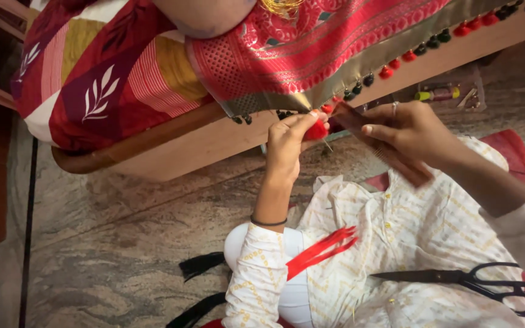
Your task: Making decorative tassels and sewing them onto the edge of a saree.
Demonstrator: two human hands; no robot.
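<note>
My left hand is pinched shut on a small red tassel, thumb and fingertips closed around it right at the gold-grey border of the red patterned cloth. My right hand sits just beside it, to the right, fingers curled round a dark reddish comb-like tool; it is blurred, so I cannot tell exactly what it is. Its long axis slants from the tassel down and to the right, across my palm. So both hands are close together, each clamped on its own thing, and the left is the nearer one to the tassel.

The border runs up and to the right from my hands, with a row of red and dark tassels hanging along it. The cloth lies over a bed edge of pale wood, next to a quilt in maroon, yellow and white with leaf shapes.

Down in my lap, on the white patterned garment, lie black scissors, blades pointing left, well apart from my hands. A bunch of red threads rests by my left forearm, and black threads trail onto the stone floor. Beyond my right hand, under the bed edge, there is a clear packet holding small yellow-green and pink pieces.
</note>
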